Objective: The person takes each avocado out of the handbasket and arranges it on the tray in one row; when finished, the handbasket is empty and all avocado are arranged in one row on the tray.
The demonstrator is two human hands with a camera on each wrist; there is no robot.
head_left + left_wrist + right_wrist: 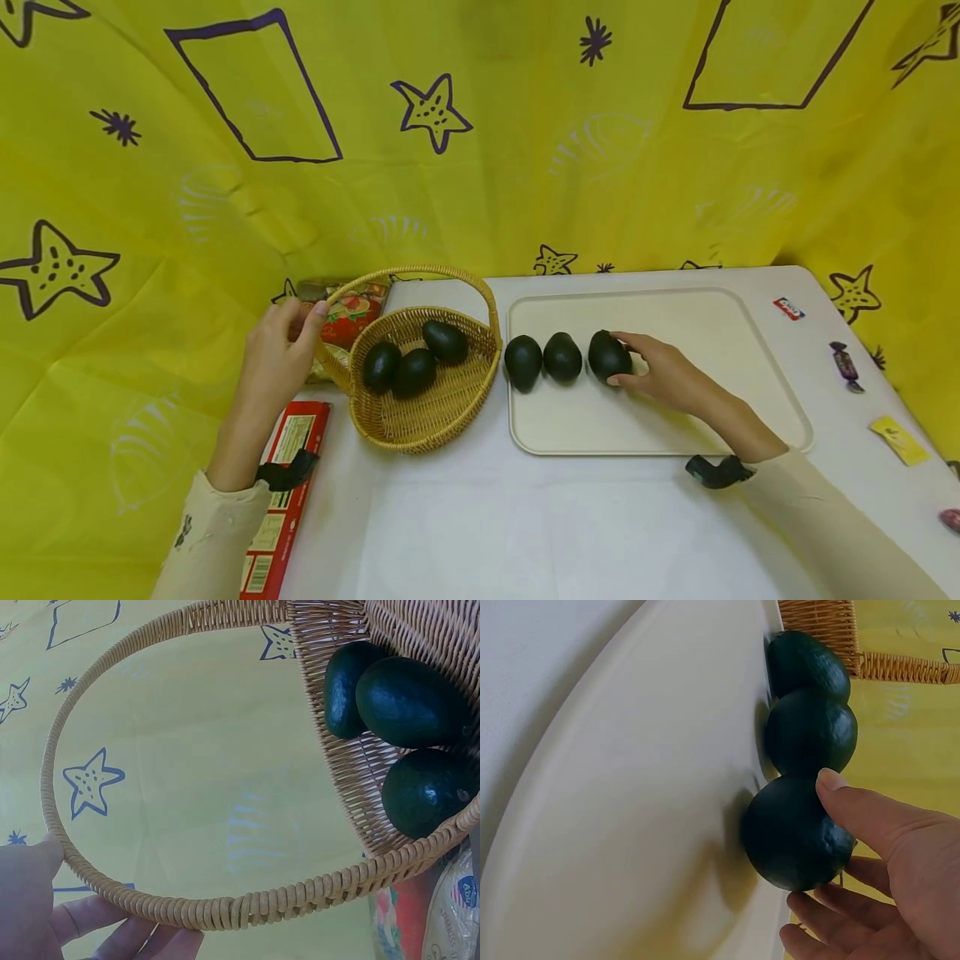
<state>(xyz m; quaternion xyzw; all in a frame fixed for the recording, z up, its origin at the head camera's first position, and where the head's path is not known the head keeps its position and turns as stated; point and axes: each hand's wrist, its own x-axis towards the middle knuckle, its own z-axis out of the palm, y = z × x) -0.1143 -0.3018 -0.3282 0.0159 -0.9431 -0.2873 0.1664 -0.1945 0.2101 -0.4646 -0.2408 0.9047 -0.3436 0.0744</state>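
My left hand holds the handle of a wicker basket near its left side, thumb on one side and fingers on the other in the left wrist view. Three dark green avocados lie in the basket. On the cream tray to its right, my right hand grips an avocado between thumb and fingers. Two more avocados, a middle one and a left one, sit in a row beside it along the tray's left part.
Behind the basket's left side lie colourful packets. A long red box rests under my left forearm. Small wrapped sweets, one purple, and a yellow packet lie right of the tray. A yellow patterned curtain hangs behind the table.
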